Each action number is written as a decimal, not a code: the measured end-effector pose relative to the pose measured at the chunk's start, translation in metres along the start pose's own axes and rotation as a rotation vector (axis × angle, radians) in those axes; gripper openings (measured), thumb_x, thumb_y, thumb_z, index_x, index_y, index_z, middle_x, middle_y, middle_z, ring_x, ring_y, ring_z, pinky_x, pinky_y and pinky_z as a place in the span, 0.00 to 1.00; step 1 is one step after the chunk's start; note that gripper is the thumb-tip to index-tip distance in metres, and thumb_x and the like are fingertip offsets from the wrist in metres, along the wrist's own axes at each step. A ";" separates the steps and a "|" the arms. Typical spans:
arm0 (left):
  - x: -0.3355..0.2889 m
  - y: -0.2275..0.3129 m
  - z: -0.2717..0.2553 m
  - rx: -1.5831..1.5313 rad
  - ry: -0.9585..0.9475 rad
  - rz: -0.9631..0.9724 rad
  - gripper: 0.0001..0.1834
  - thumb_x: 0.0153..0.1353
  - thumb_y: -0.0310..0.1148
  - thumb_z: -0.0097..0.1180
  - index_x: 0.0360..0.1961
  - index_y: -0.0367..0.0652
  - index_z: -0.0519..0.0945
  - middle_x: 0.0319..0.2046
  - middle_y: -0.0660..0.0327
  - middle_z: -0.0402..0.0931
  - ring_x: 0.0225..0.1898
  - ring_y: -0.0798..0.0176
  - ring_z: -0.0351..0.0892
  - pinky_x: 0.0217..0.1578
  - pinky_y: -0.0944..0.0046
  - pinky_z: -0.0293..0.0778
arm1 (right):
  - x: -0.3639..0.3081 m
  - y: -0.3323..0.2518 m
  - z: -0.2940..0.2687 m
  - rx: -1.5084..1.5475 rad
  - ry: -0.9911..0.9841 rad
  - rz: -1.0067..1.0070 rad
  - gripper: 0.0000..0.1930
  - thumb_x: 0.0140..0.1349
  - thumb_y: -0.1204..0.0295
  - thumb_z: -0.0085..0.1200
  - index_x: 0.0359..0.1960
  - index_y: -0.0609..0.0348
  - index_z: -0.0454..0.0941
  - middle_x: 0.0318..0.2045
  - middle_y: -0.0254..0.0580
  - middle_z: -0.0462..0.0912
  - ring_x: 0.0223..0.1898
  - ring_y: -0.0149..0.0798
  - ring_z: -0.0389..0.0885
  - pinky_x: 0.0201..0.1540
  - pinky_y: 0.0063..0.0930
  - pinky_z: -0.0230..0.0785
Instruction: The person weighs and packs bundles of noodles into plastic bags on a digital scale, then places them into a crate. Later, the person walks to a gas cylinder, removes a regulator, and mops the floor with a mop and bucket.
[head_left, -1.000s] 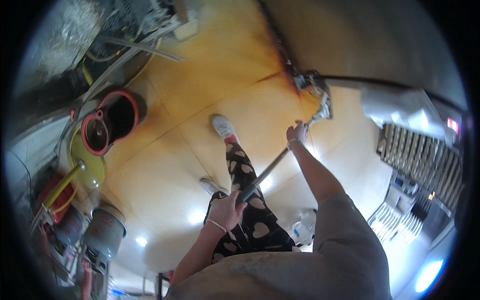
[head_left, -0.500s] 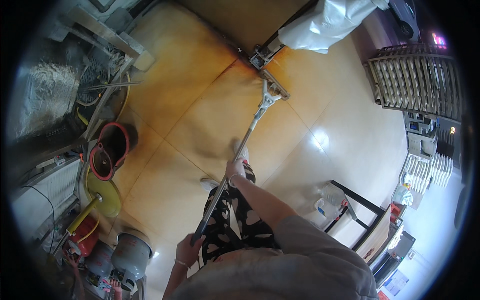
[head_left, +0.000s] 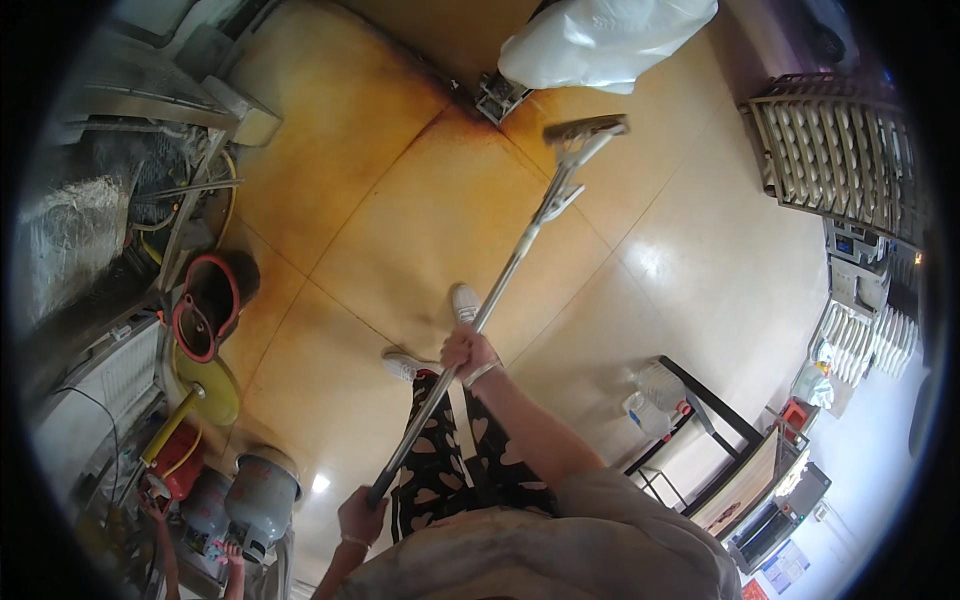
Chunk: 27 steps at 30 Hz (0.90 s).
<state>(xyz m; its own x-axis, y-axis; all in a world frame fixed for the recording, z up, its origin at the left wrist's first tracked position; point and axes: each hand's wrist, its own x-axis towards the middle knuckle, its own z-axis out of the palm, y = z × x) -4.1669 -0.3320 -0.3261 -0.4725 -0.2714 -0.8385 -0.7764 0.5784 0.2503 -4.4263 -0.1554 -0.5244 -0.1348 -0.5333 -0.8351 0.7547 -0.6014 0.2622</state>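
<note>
A sponge mop (head_left: 522, 243) with a grey metal handle runs slantwise from my body out over the tiled floor. My left hand (head_left: 362, 516) is closed round the dark lower end of its handle, close to my hip. Farther up, my right hand (head_left: 467, 351) grips the shaft in front of my legs. The flat, wide mop head (head_left: 585, 130) is slightly blurred at the far end, right of a metal stand foot (head_left: 500, 97). Whether it touches the floor, I cannot tell. Brown stains spread over the tiles near the stand foot.
A red-rimmed bucket (head_left: 208, 307) stands left, near a yellow disc-based stand (head_left: 208, 385) and gas cylinders (head_left: 262, 503). Another pair of hands shows beside the cylinders. White plastic sheeting (head_left: 610, 45) hangs at the far side. Right are a slatted rack (head_left: 840, 150) and a black-framed table (head_left: 715, 400).
The mop head has swung right and away from the stand foot. Both my hands have shifted a little left, still gripping the handle, and the view has shifted slightly.
</note>
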 end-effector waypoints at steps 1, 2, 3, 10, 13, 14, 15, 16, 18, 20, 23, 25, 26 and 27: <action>0.018 0.021 -0.003 -0.054 -0.167 -0.052 0.15 0.53 0.41 0.60 0.32 0.41 0.74 0.22 0.52 0.77 0.28 0.45 0.78 0.29 0.53 0.73 | 0.002 -0.024 0.002 -0.096 -0.064 -0.103 0.19 0.58 0.68 0.43 0.09 0.47 0.55 0.07 0.29 0.55 0.10 0.30 0.55 0.14 0.23 0.47; 0.038 0.043 -0.006 -0.142 -0.230 0.041 0.16 0.53 0.42 0.60 0.33 0.41 0.74 0.22 0.52 0.77 0.28 0.45 0.77 0.29 0.51 0.72 | 0.006 -0.048 0.003 -0.223 -0.055 -0.260 0.21 0.60 0.67 0.42 0.08 0.47 0.55 0.07 0.29 0.56 0.10 0.30 0.55 0.13 0.24 0.47; 0.057 0.066 -0.008 -0.233 -0.283 0.144 0.16 0.53 0.43 0.59 0.34 0.41 0.74 0.22 0.52 0.77 0.27 0.44 0.77 0.29 0.50 0.72 | 0.014 -0.076 0.004 -0.261 -0.061 -0.315 0.24 0.63 0.63 0.40 0.06 0.47 0.54 0.06 0.30 0.56 0.09 0.30 0.55 0.13 0.25 0.48; 0.085 0.130 0.011 -0.170 -0.079 0.170 0.16 0.55 0.43 0.57 0.34 0.40 0.72 0.22 0.48 0.76 0.28 0.42 0.77 0.28 0.47 0.71 | 0.100 -0.125 -0.024 -0.772 0.665 -0.664 0.14 0.59 0.62 0.52 0.24 0.55 0.63 0.13 0.33 0.64 0.12 0.33 0.65 0.12 0.30 0.56; 0.035 0.059 0.015 -0.100 -0.152 -0.025 0.16 0.54 0.43 0.58 0.33 0.40 0.72 0.21 0.49 0.76 0.28 0.43 0.77 0.29 0.48 0.71 | 0.100 -0.023 -0.049 -0.863 0.827 -0.601 0.11 0.57 0.66 0.53 0.31 0.59 0.67 0.15 0.36 0.68 0.13 0.35 0.69 0.12 0.33 0.61; 0.015 0.030 0.019 -0.058 -0.141 -0.073 0.16 0.54 0.43 0.58 0.33 0.41 0.73 0.21 0.50 0.75 0.27 0.43 0.77 0.29 0.48 0.71 | 0.089 0.020 -0.056 -0.820 0.733 -0.501 0.13 0.61 0.62 0.48 0.26 0.58 0.68 0.16 0.35 0.72 0.17 0.34 0.73 0.18 0.32 0.65; -0.004 -0.001 0.023 -0.059 -0.157 -0.149 0.17 0.53 0.43 0.59 0.32 0.41 0.73 0.21 0.50 0.76 0.27 0.44 0.77 0.29 0.49 0.71 | 0.082 0.053 -0.057 -0.907 0.736 -0.482 0.13 0.60 0.63 0.49 0.28 0.62 0.69 0.17 0.41 0.74 0.16 0.38 0.76 0.18 0.32 0.66; -0.026 -0.033 0.026 -0.069 -0.159 -0.201 0.17 0.51 0.44 0.60 0.32 0.41 0.74 0.21 0.51 0.76 0.26 0.45 0.78 0.29 0.50 0.71 | 0.078 0.086 -0.055 -1.130 0.887 -0.436 0.14 0.60 0.63 0.50 0.29 0.65 0.71 0.17 0.47 0.76 0.17 0.43 0.79 0.18 0.34 0.68; -0.057 -0.091 0.037 -0.192 -0.158 -0.334 0.17 0.50 0.44 0.62 0.30 0.41 0.74 0.21 0.52 0.76 0.26 0.46 0.78 0.28 0.51 0.71 | 0.066 0.131 -0.053 -1.061 0.845 -0.351 0.16 0.60 0.61 0.48 0.28 0.65 0.71 0.19 0.50 0.78 0.19 0.45 0.81 0.21 0.36 0.72; -0.076 -0.143 0.047 -0.284 -0.137 -0.417 0.18 0.49 0.44 0.63 0.29 0.40 0.75 0.20 0.52 0.76 0.25 0.49 0.78 0.28 0.52 0.72 | 0.058 0.169 -0.051 -1.075 0.863 -0.285 0.16 0.60 0.61 0.48 0.29 0.66 0.71 0.20 0.50 0.78 0.19 0.45 0.81 0.22 0.35 0.74; -0.102 -0.202 0.060 -0.344 -0.104 -0.498 0.19 0.49 0.45 0.64 0.28 0.40 0.75 0.20 0.53 0.75 0.24 0.54 0.79 0.27 0.54 0.72 | 0.052 0.209 -0.059 -1.087 0.755 -0.139 0.15 0.60 0.63 0.49 0.33 0.67 0.69 0.21 0.50 0.77 0.19 0.46 0.80 0.23 0.36 0.76; -0.125 -0.225 0.068 -0.427 -0.103 -0.553 0.19 0.49 0.46 0.64 0.28 0.40 0.75 0.19 0.55 0.75 0.23 0.58 0.78 0.27 0.56 0.72 | 0.047 0.247 -0.072 -0.569 0.689 0.060 0.15 0.60 0.63 0.48 0.37 0.64 0.69 0.22 0.49 0.75 0.21 0.45 0.79 0.23 0.40 0.76; -0.137 -0.229 0.073 -0.511 -0.093 -0.579 0.20 0.49 0.46 0.64 0.27 0.39 0.75 0.18 0.55 0.75 0.23 0.60 0.78 0.26 0.57 0.72 | 0.047 0.266 -0.077 -0.608 0.713 0.097 0.14 0.60 0.63 0.48 0.39 0.61 0.69 0.23 0.48 0.75 0.22 0.45 0.79 0.23 0.42 0.77; -0.146 -0.227 0.078 -0.680 -0.054 -0.591 0.20 0.49 0.46 0.64 0.27 0.39 0.75 0.17 0.55 0.75 0.22 0.61 0.77 0.26 0.57 0.72 | 0.047 0.277 -0.085 -0.789 0.691 0.162 0.13 0.59 0.62 0.49 0.39 0.57 0.70 0.24 0.45 0.75 0.21 0.45 0.78 0.23 0.39 0.76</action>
<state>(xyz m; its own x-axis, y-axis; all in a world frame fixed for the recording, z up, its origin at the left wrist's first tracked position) -3.8889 -0.3638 -0.2987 0.0886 -0.3337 -0.9385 -0.9735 -0.2286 -0.0106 -4.1696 -0.2966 -0.5322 0.2116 0.0307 -0.9769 0.9675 0.1351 0.2138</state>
